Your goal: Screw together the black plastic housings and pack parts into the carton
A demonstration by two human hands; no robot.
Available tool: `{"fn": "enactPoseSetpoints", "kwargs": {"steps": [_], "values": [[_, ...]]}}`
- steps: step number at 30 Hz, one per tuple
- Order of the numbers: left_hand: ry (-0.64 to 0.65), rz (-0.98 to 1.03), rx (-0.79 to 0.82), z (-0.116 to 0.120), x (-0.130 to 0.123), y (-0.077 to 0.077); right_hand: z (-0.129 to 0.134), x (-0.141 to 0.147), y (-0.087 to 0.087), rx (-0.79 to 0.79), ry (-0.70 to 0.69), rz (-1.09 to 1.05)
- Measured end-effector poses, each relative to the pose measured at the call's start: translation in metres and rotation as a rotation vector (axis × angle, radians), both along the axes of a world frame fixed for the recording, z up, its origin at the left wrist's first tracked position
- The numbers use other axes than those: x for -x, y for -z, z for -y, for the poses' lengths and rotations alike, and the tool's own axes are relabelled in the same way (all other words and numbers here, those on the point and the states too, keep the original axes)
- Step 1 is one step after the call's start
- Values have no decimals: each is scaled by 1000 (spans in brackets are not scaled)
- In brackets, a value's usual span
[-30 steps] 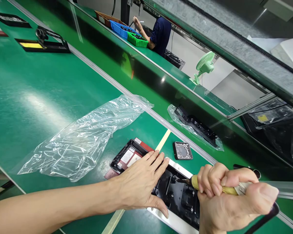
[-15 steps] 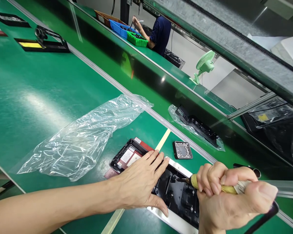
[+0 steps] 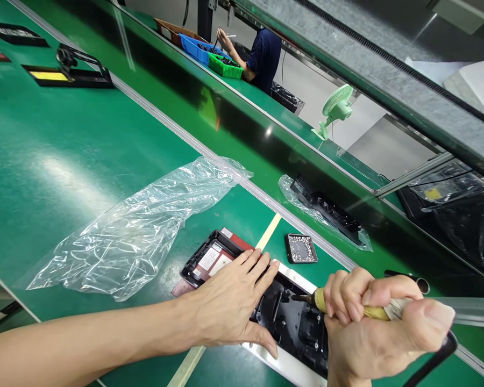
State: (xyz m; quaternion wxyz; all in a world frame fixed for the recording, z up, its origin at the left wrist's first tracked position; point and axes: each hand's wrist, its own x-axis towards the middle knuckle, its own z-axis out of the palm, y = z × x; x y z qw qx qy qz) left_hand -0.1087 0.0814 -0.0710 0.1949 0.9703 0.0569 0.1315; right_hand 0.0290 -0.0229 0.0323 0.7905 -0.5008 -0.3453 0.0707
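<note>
My left hand (image 3: pixel 242 298) lies spread, palm down, across a black plastic housing (image 3: pixel 282 322). Its thumb reaches over the near edge, and the palm hides part of the housing. White strips of a fixture (image 3: pixel 280 363) border that housing on both long sides. In my right hand (image 3: pixel 371 328) is a screwdriver (image 3: pixel 319 299) with a yellow, tape-wrapped handle. The shaft points left into the housing, its tip near the middle; whether it sits in a screw I cannot tell. Just beyond the housing stands a small square tray of screws (image 3: pixel 301 249).
A crumpled clear plastic bag (image 3: pixel 141 231) covers the bench's middle. Past the metal rail (image 3: pixel 177 129) a black part (image 3: pixel 326 209) lies on plastic. A magnifier-like stand (image 3: pixel 68 75) is at far left. A co-worker (image 3: pixel 262 59) sits beyond, near bins (image 3: pixel 225 67) and a fan (image 3: pixel 336 105).
The view has shifted very slightly. Both hands and the screwdriver keep practically the same place on the housing.
</note>
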Motion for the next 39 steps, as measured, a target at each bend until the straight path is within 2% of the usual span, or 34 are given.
{"fn": "enactPoseSetpoints", "kwargs": {"steps": [7,13,28,39], "values": [[-6,13,-18,0,1,1,-2,1,-1,-8,19,-11],[-10,43,-30,0,0,2,-2,-3,-1,-20,-42,14],[0,-18,-21,0,0,-1,-2,-1,-3,-22,-30,-6],[-11,32,-40,0,1,2,-2,-3,-2,-29,-34,-9]]}}
